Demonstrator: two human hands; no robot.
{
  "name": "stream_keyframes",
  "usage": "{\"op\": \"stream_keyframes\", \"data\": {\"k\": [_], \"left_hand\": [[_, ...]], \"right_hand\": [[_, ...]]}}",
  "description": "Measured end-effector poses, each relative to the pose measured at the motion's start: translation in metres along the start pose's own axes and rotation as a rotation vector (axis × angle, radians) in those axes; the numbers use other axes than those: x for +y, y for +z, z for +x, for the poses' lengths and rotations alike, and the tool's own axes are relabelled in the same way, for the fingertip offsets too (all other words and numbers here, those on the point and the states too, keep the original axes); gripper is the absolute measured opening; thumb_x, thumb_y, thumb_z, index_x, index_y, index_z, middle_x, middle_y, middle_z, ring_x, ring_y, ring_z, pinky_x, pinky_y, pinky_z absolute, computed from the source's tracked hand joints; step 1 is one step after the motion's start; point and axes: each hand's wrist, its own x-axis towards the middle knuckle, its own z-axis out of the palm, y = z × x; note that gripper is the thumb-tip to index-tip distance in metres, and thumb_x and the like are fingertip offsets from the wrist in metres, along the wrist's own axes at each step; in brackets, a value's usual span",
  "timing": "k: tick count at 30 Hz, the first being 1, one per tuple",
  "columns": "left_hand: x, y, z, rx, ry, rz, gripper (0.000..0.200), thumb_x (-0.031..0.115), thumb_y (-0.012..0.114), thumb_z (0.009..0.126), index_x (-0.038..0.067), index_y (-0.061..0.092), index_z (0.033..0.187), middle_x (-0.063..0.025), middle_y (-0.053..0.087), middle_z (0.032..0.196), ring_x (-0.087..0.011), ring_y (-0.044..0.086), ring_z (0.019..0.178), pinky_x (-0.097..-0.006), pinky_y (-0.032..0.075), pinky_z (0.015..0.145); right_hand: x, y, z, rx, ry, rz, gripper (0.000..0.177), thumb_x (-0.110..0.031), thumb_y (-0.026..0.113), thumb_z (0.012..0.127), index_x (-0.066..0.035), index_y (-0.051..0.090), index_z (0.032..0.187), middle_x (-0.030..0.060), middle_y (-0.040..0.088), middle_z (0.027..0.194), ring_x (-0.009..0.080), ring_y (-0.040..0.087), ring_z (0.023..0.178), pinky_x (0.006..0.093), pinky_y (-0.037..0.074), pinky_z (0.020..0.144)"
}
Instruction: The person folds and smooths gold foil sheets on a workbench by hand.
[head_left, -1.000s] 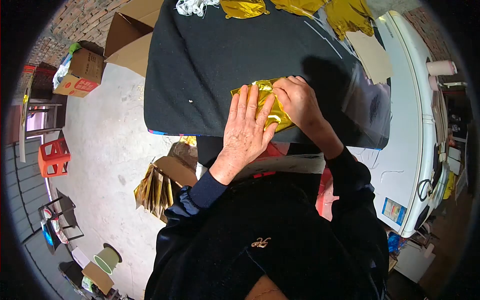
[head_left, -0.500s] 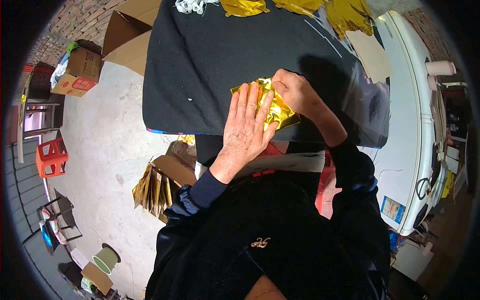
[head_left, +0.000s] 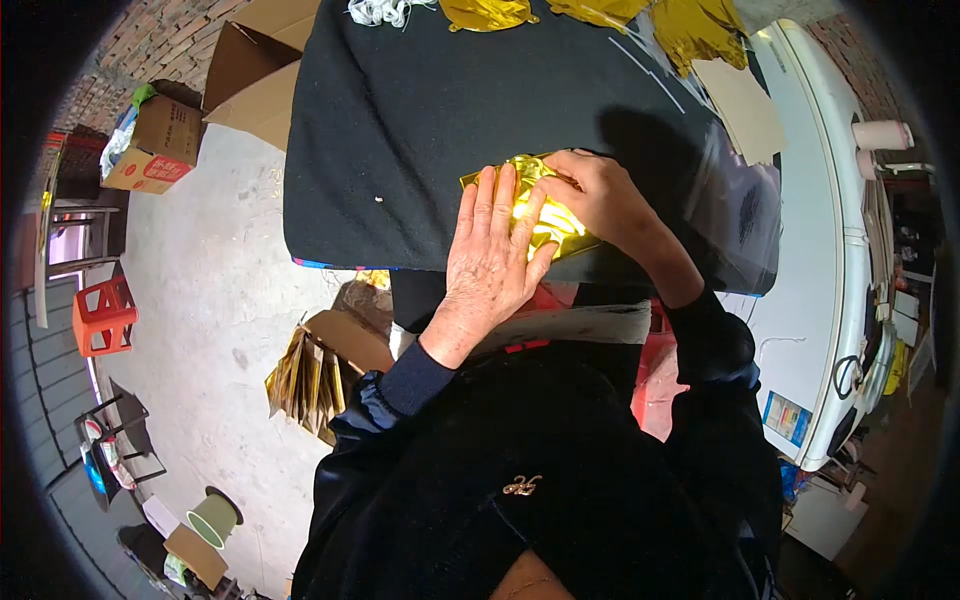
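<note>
A shiny gold foil piece [head_left: 548, 218] lies on the black cloth-covered table [head_left: 420, 110] close to its front edge. My left hand [head_left: 490, 250] rests flat on the foil's left part, fingers stretched out and open. At the foil's upper right, my right hand [head_left: 605, 205] has its fingers bent and closed on the foil, the thumb reaching toward my left index finger. Part of the foil is hidden under both hands, and a darker edge shows at its lower right.
Gold foil bags [head_left: 490, 12] and a white string bundle [head_left: 385, 10] lie at the table's far side. Clear plastic sheets [head_left: 735, 210] and a cardboard piece [head_left: 740, 105] are at the right, beside a white appliance [head_left: 815, 250]. A carton of folded gold sheets [head_left: 310, 375] stands lower left.
My right hand has gone from a tight fist to longer, bent fingers and shifted slightly down over the foil. The foil looks flatter there. My left hand stays in place.
</note>
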Motion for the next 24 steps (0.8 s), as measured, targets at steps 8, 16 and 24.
{"op": "stream_keyframes", "data": {"k": [8,16,24], "left_hand": [[0.001,-0.002,0.002,0.003,-0.002,0.008,0.069,0.043,0.059,0.1,0.004,0.043,0.155,-0.031,0.035,0.158,-0.0481,0.032,0.149,-0.058,0.026,0.123],[0.003,-0.003,0.002,-0.053,-0.017,0.052,0.069,0.045,0.051,0.104,0.003,0.04,0.158,-0.0289,0.031,0.163,-0.0447,0.029,0.152,-0.0554,0.023,0.125],[0.003,-0.004,0.002,-0.051,-0.009,0.06,0.07,0.045,0.051,0.104,0.003,0.039,0.158,-0.029,0.031,0.163,-0.0447,0.028,0.153,-0.0556,0.022,0.125]], "right_hand": [[-0.008,0.001,-0.018,0.436,-0.051,-0.329,0.038,-0.024,0.074,0.092,-0.004,0.06,0.121,0.0135,0.069,0.087,0.0312,0.069,0.085,0.0439,0.054,0.081],[0.0,0.005,-0.049,0.248,0.24,-0.049,0.034,-0.02,0.072,0.095,-0.005,0.055,0.119,0.0104,0.067,0.079,0.0265,0.067,0.072,0.0396,0.053,0.07],[-0.004,-0.004,-0.053,0.089,0.356,0.055,0.032,-0.027,0.072,0.096,-0.004,0.057,0.113,0.0136,0.07,0.082,0.0304,0.072,0.074,0.0417,0.054,0.069]]}}
